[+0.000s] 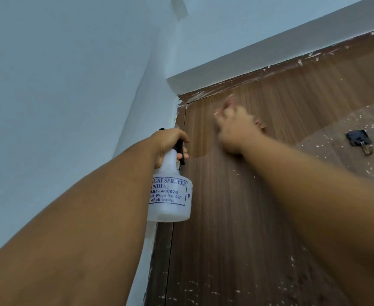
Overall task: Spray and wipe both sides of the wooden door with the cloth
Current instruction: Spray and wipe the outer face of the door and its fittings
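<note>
The brown wooden door point(236, 206) fills the right half of the view, speckled with white paint near its top edge. My left hand point(170, 143) grips the neck and black trigger of a translucent white spray bottle point(170, 195), held upright by the door's left edge. My right hand point(234, 129) is pressed against the door near its top left corner and is blurred by motion. Pinkish bits of a cloth point(261, 124) show around its fingers; most of the cloth is hidden under the hand.
A black hook with a key point(359, 140) hangs on the door to the right of my right hand. A pale blue wall point(60, 85) stands on the left, and a white lintel point(247, 60) runs above the door frame.
</note>
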`<state>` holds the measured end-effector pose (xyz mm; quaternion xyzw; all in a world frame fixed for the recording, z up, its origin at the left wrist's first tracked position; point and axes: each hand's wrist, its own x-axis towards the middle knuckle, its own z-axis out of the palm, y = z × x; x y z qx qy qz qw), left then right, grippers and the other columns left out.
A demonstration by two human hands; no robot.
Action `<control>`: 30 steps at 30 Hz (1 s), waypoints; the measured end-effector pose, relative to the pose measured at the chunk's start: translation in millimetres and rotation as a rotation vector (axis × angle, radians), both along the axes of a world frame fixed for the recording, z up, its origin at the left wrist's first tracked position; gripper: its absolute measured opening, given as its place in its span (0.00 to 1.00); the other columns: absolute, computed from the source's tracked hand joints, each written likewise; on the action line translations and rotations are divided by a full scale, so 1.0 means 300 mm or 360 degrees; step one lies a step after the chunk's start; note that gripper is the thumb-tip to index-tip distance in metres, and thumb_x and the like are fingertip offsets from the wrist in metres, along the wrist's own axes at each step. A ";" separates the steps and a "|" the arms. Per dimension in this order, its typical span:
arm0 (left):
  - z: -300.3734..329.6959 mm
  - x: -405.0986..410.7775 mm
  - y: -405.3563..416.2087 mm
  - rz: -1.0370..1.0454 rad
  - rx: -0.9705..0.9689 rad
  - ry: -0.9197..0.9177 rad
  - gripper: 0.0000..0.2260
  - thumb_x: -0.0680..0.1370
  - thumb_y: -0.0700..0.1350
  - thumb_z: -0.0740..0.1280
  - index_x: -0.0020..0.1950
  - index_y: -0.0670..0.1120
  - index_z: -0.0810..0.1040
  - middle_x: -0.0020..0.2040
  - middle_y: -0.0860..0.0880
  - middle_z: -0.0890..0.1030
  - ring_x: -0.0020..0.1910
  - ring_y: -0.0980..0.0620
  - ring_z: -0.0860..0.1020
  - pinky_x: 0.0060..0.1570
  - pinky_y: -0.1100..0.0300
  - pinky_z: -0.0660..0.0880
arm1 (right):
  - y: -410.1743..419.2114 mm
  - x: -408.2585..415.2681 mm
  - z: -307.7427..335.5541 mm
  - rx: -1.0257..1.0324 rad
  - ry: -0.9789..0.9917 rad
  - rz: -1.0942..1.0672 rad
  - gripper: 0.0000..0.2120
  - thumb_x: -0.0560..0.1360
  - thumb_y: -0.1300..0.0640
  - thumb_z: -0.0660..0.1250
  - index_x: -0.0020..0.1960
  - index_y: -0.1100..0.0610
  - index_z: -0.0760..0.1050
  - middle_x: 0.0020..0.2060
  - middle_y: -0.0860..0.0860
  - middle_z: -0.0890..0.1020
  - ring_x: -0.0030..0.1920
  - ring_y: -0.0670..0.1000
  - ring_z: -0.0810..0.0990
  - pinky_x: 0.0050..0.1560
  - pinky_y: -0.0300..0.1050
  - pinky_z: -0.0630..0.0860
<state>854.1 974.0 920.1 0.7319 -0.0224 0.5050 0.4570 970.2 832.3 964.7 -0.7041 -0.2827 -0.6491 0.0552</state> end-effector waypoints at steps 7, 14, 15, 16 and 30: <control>-0.071 -0.019 -0.006 0.0011 -0.0038 0.0033 0.04 0.77 0.40 0.65 0.44 0.41 0.77 0.33 0.45 0.77 0.27 0.52 0.75 0.23 0.66 0.71 | 0.154 -0.029 -0.242 -0.0569 0.0012 0.0278 0.29 0.80 0.51 0.57 0.80 0.52 0.54 0.76 0.53 0.60 0.74 0.58 0.58 0.74 0.55 0.58; -0.056 -0.018 -0.021 0.0017 0.0029 0.0083 0.05 0.78 0.42 0.67 0.52 0.42 0.76 0.39 0.44 0.80 0.31 0.51 0.80 0.24 0.65 0.72 | -0.410 0.096 0.036 0.0542 0.0254 0.0039 0.30 0.82 0.51 0.55 0.81 0.53 0.48 0.76 0.61 0.56 0.74 0.65 0.56 0.72 0.64 0.61; -0.052 -0.022 -0.017 0.0006 0.0032 0.0089 0.05 0.78 0.43 0.67 0.51 0.42 0.76 0.39 0.44 0.80 0.30 0.52 0.80 0.24 0.65 0.73 | -0.434 0.102 0.041 0.0648 0.0262 0.0022 0.29 0.82 0.52 0.54 0.80 0.55 0.48 0.76 0.61 0.56 0.74 0.66 0.56 0.72 0.65 0.60; -0.051 -0.023 -0.018 -0.0016 0.0033 0.0095 0.05 0.78 0.43 0.67 0.50 0.42 0.76 0.39 0.44 0.80 0.27 0.52 0.79 0.24 0.66 0.72 | -0.425 0.100 0.032 0.0720 0.0234 0.0001 0.29 0.82 0.53 0.53 0.80 0.56 0.49 0.76 0.62 0.57 0.74 0.66 0.56 0.72 0.65 0.59; -0.119 -0.038 -0.028 0.0005 -0.0054 0.0088 0.04 0.78 0.42 0.67 0.47 0.41 0.76 0.37 0.44 0.79 0.30 0.51 0.80 0.23 0.65 0.71 | -0.172 0.030 -0.084 0.0312 0.0181 0.0073 0.27 0.82 0.58 0.51 0.79 0.60 0.52 0.75 0.61 0.60 0.74 0.65 0.57 0.73 0.60 0.56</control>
